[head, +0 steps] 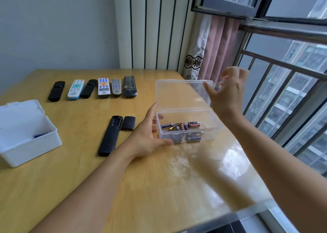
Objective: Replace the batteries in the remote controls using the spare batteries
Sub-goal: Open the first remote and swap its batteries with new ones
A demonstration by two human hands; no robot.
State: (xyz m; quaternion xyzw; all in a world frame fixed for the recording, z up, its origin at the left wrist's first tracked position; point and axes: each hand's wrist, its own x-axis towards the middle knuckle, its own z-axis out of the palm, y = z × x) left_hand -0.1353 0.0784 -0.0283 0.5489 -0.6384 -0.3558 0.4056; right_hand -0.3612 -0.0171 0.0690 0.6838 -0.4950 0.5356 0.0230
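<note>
- Two bare arms reach out over the wooden table (74,179).
- Left hand (147,137) presses the left side of the clear box (212,126), fingers out straight along its wall, thumb at the front corner.
- Inside the clear box lie the spare batteries (182,126), mixed in a small pile.
- Left of the clear box lies a long black remote (109,137), face down, its battery slot bare, with its black cover (128,123) just beside it.
- Far left of the clear box sits a white box (26,144), lid up.
- Right hand (228,92) is at the clear box's raised lid (180,92), fingers spread loose; it is blurry.
- Behind the clear box, to the left, six remotes (104,86) lie in a row.
</note>
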